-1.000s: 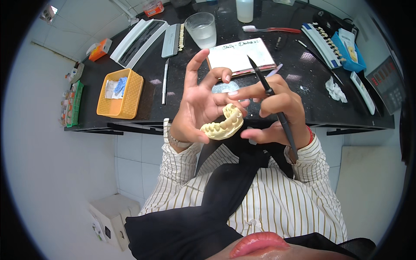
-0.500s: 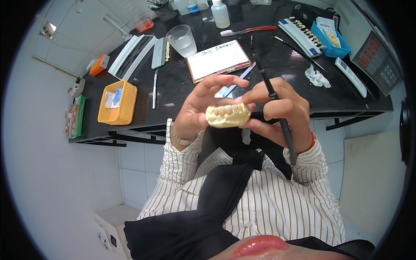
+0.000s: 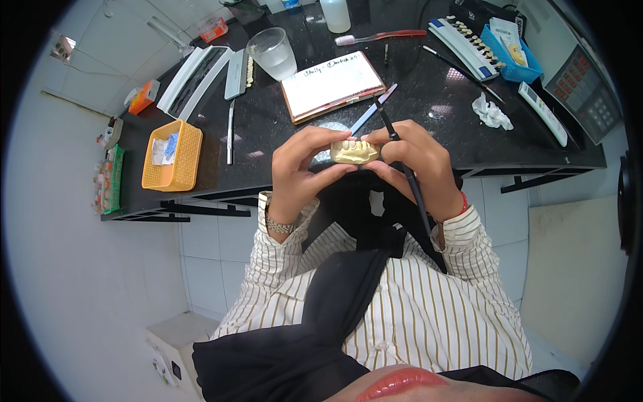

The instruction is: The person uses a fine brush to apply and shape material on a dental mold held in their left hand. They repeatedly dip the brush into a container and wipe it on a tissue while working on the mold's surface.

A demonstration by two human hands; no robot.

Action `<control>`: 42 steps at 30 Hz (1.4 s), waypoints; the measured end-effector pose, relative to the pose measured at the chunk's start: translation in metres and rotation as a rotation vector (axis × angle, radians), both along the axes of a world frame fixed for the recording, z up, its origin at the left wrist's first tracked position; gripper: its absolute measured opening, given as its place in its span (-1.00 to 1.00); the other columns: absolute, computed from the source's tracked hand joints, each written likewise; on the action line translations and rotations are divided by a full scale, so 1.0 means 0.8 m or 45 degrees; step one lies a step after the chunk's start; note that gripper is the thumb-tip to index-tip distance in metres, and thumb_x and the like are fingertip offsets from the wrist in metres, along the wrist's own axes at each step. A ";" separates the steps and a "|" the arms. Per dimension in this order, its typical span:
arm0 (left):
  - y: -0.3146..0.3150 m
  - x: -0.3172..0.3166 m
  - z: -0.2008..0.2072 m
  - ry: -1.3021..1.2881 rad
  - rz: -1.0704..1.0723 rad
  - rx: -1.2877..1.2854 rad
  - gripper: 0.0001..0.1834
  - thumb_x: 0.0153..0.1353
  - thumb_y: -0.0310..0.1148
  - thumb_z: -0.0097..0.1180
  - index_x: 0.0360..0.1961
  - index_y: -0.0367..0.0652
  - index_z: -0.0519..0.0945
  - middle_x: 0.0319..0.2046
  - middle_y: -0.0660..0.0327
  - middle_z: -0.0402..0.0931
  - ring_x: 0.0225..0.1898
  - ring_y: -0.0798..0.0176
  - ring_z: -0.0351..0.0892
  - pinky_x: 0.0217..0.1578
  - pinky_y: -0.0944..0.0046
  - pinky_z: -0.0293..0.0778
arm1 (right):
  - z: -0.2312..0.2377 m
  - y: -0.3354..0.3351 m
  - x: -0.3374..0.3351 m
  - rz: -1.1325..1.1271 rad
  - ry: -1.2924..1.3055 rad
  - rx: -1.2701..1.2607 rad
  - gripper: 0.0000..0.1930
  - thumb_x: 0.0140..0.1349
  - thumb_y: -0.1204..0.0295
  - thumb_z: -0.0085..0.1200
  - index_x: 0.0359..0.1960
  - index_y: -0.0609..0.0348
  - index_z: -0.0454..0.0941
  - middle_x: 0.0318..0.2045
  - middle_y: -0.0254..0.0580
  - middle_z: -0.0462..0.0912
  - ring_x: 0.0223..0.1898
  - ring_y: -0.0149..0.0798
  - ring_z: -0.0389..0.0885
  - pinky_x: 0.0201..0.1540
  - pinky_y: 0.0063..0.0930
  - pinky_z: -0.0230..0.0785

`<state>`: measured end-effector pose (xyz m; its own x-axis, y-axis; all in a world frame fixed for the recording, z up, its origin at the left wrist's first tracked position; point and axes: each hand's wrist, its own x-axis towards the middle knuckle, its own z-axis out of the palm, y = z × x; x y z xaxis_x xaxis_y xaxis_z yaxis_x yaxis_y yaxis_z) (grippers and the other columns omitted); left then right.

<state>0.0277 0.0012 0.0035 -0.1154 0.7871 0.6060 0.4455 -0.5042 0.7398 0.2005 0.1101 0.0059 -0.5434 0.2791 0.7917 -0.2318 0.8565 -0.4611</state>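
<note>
A cream-yellow dental model with a row of teeth along its top is held up at the table's front edge. My left hand grips its left end between thumb and fingers. At the other end, my right hand pinches the model too, and a slim black brush-like pen is tucked between its fingers, slanting down toward the wrist. Just beyond the model lie a light blue flat-handled tool and a clipboard with white paper.
On the black table stand a water cup, a white bottle and a yellow basket. A red toothbrush, tooth shade guides, a blue basket and crumpled tissue lie farther right.
Both hands have moved the model away from my body, toward the table. My left fingers, raised before, now rest on the model's top, and its teeth show at a different tilt.
</note>
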 end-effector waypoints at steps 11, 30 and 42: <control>-0.001 -0.013 -0.005 -0.251 -0.042 -0.203 -0.62 -0.11 -0.61 0.29 -0.17 -0.35 0.56 -0.24 0.11 0.49 -0.19 0.28 0.55 -0.14 0.35 0.56 | -0.015 0.009 -0.020 0.080 -0.002 -0.178 -0.76 0.08 0.32 0.15 -0.39 0.23 0.43 -0.45 -0.20 0.51 -0.40 -0.24 0.49 -0.30 -0.41 0.37; -0.004 -0.018 0.004 -0.285 0.059 -0.295 -0.64 -0.10 -0.65 0.28 -0.19 -0.39 0.55 -0.25 0.10 0.49 -0.18 0.26 0.55 -0.10 0.32 0.53 | 0.105 0.034 -0.051 0.355 0.307 -1.160 -0.86 0.19 0.52 0.06 -0.25 0.26 0.40 -0.25 -0.05 0.58 -0.36 -0.44 0.54 -0.31 -0.65 0.38; -0.006 -0.023 0.012 -0.238 0.011 -0.341 -0.69 -0.04 -0.61 0.23 -0.19 -0.36 0.56 -0.26 0.14 0.50 -0.18 0.30 0.55 -0.09 0.34 0.52 | 0.131 0.100 -0.230 0.013 -0.410 -0.541 -0.88 0.12 0.49 0.08 -0.40 0.24 0.41 -0.54 -0.21 0.53 -0.49 -0.44 0.52 -0.43 -0.53 0.38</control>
